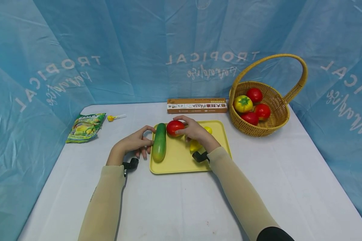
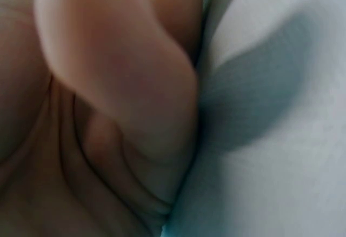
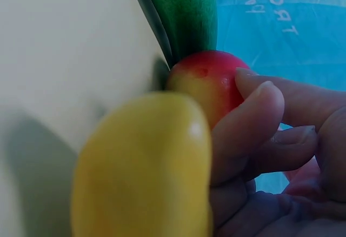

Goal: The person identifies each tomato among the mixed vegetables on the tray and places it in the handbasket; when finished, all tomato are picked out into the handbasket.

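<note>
A green cucumber (image 1: 159, 144) lies lengthwise at the left side of a yellow tray (image 1: 178, 167). My left hand (image 1: 134, 141) is at the cucumber's left side, index finger and thumb at its edge; the left wrist view has only blurred loose fingers (image 2: 119, 58) over the white cloth. Right of the cucumber's upper end is a round red fruit (image 1: 173, 127), which my right hand (image 1: 196, 130) holds between thumb and index finger. Under that hand a yellow fruit (image 1: 194, 146) is partly hidden, and it looms large in the right wrist view. Another yellow piece (image 1: 208, 130) shows behind the hand.
At the back right stands a wicker basket (image 1: 277, 117) with a tall handle, holding red fruits and a yellow one (image 1: 243, 104). A pasta box (image 1: 197, 106) lies behind the tray. To the left are a green snack bag (image 1: 86, 128) and a lollipop (image 1: 116, 117).
</note>
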Available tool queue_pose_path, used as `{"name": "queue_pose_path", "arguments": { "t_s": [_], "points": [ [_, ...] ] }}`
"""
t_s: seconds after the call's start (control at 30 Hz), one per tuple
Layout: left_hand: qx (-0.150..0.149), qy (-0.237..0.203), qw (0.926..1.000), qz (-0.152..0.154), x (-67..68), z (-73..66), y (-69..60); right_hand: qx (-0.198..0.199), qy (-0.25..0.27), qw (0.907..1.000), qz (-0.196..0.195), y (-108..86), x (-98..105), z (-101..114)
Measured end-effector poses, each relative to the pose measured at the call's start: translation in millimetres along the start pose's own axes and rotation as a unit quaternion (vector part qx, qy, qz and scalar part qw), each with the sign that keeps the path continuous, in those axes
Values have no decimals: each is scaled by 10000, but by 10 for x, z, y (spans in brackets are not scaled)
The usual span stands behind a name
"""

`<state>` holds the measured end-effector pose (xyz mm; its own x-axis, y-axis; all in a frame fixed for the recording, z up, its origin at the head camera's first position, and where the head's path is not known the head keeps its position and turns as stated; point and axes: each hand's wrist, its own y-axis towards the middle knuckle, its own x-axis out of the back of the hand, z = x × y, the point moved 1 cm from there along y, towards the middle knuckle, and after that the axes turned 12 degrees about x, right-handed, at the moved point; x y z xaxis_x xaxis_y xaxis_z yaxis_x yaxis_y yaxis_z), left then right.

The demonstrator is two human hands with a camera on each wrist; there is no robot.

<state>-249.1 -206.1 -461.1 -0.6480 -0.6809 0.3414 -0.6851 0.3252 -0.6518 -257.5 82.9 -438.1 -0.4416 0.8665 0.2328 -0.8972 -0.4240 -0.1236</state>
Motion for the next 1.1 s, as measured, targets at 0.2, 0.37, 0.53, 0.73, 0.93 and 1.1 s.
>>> {"name": "queue_pose_path", "arguments": {
  "t_s": [0.2,0.37,0.53,0.73,0.93,1.1],
  "points": [
    [-4,22,10000,-27,-1,-5,-8,44,7,10000,-33,-10,-13,9],
    [3,35,10000,-34,3,-9,-19,69,-29,9999,-77,-19,-12,29],
    [-4,20,10000,-39,2,-12,-27,192,-16,9997,-141,-49,10,87],
    [11,-5,10000,-8,6,-4,-13,360,-37,9991,-228,-127,78,195],
    [2,-6,10000,-7,8,15,-3,527,-72,9981,-322,-236,223,317],
    [-87,-53,9999,8,1,22,-3,606,46,9973,-422,-347,423,406]
  ]
}}
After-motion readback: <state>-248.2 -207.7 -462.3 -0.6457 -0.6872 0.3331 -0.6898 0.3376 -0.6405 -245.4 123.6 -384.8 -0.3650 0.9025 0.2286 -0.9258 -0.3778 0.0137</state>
